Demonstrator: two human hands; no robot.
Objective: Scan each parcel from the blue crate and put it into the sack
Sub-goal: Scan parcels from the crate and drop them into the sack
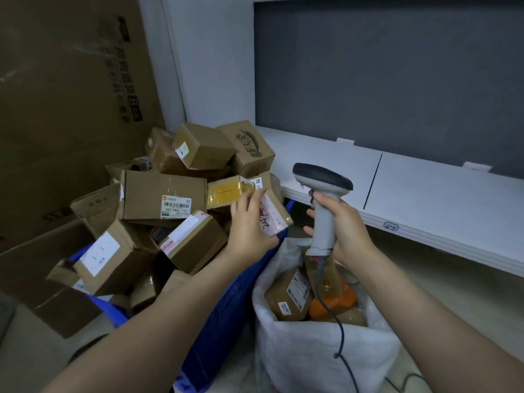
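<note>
Left hand [246, 225]: pinches a small parcel [273, 215] over the blue crate [226, 302].
Right hand [343, 228]: grips the scanner [323, 205] above the sack [312, 350].
Around: white shelf [425, 194] just beside, large carton [71, 109] behind.

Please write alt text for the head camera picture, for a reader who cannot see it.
The left hand holds a small cardboard parcel above the blue crate edge, and the right hand grips a grey scanner beside it. The crate is heaped with boxes; a white sack under the scanner already holds several parcels.
</note>
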